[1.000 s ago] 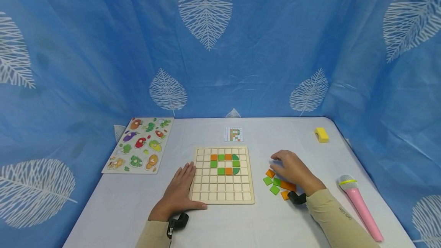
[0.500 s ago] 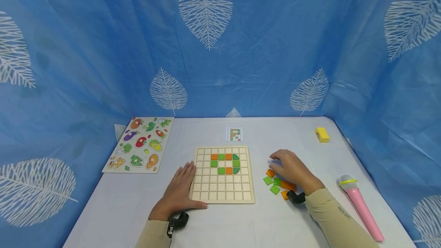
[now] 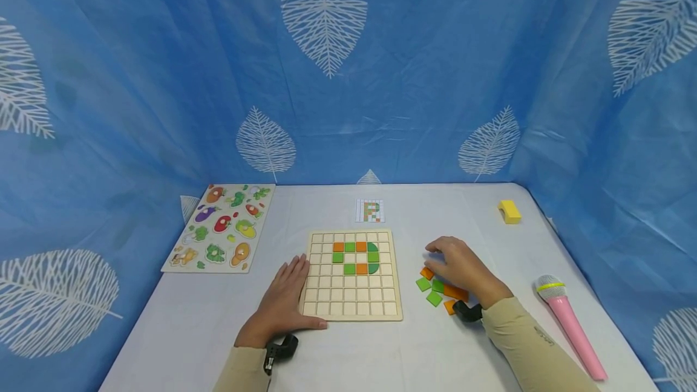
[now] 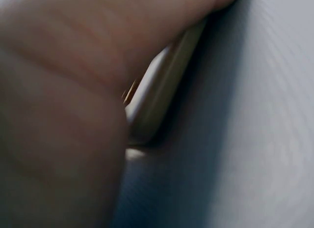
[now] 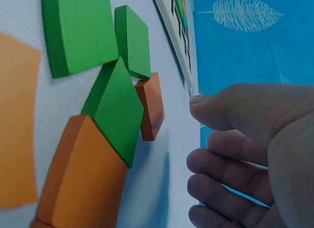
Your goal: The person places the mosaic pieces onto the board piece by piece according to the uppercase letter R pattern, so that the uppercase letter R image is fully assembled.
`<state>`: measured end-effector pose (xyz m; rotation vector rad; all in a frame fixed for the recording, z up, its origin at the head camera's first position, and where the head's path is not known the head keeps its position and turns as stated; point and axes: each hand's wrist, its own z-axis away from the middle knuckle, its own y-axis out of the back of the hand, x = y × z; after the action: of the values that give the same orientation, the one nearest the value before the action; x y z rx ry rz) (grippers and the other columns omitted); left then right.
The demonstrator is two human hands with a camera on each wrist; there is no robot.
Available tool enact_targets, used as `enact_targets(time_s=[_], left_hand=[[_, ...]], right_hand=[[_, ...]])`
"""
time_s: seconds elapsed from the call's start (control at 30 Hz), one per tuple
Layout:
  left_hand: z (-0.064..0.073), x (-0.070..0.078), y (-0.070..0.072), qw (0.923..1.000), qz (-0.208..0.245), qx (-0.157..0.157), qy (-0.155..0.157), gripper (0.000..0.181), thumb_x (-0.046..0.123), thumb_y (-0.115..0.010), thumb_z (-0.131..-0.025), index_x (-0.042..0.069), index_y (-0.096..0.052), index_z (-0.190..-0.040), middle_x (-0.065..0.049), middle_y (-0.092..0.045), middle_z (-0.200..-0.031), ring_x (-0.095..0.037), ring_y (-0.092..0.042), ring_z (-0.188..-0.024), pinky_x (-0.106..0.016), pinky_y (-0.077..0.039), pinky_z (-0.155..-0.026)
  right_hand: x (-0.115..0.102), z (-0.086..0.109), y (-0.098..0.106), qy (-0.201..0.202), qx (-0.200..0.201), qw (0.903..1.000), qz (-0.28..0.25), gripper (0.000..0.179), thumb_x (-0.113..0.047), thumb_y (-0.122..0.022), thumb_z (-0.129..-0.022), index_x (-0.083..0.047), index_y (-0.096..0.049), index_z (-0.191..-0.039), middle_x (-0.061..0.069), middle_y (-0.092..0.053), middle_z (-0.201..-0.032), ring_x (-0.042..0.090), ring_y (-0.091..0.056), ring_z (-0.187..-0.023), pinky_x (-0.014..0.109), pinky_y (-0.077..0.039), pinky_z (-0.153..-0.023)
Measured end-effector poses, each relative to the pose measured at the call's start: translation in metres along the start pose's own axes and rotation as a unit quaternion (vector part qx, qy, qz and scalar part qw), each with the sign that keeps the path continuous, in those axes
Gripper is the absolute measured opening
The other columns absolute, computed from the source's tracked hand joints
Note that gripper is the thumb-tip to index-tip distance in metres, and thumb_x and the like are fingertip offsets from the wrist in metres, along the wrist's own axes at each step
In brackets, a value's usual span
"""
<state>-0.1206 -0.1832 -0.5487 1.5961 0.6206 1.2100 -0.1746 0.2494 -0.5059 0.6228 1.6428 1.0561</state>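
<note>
My left hand [image 3: 282, 300] rests against the left side of a wooden grid board [image 3: 350, 296], fingers straight, thumb along the board's front edge. Orange and green tiles form a ring in the board's upper part, with two dark-green rounded pieces [image 3: 373, 248] on its right side. My right hand [image 3: 461, 266] hovers just beyond a loose group of tiles, its fingers loosely bent. Nothing shows between thumb and fingers in the right wrist view. Among these tiles are green squares [image 5: 115, 110] and orange pieces [image 5: 86, 174]. In the left wrist view, the hand covers most of the board's edge [image 4: 159, 90].
Behind the board lies a small pattern card [image 3: 369, 211]. A vegetable puzzle board [image 3: 223, 231] sits at the back left. To the right are a yellow block [image 3: 509, 212] and a pink toy microphone [image 3: 572, 328]. Blue leaf-print cloth [image 3: 381, 107] surrounds the white table [image 3: 348, 356].
</note>
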Motion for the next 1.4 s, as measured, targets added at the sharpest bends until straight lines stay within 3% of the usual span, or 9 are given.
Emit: enact_targets(time_s=[0.63, 1.4], left_hand=[[0.0001, 0.0001, 0.0002, 1.0, -0.004, -0.008, 0.004, 0.149, 0.091, -0.075, -0.062, -0.003, -0.023, -0.165, -0.017, -0.02, -0.172, -0.034, -0.012, -0.159, -0.053, -0.011, -0.126], [0.0006, 0.0015, 0.0019, 1.0, -0.001, -0.001, 0.001, 0.148, 0.09, -0.075, -0.062, -0.003, -0.025, -0.165, -0.018, -0.021, -0.171, -0.035, -0.014, -0.158, -0.054, -0.012, -0.126]], right_hand=[[-0.0014, 0.0024, 0.0009, 0.009, -0.003, 0.9999, -0.006, 0.031, -0.014, -0.083, -0.092, 0.001, -0.076, -0.118, 0.01, -0.072, -0.115, 0.032, -0.066, -0.108, 0.054, -0.055, -0.096], [-0.0041, -0.0012, 0.0, -0.014, -0.017, 0.9997, -0.002, 0.033, -0.017, -0.084, -0.092, -0.001, -0.076, -0.12, 0.008, -0.072, -0.116, 0.03, -0.066, -0.109, 0.052, -0.055, -0.098]])
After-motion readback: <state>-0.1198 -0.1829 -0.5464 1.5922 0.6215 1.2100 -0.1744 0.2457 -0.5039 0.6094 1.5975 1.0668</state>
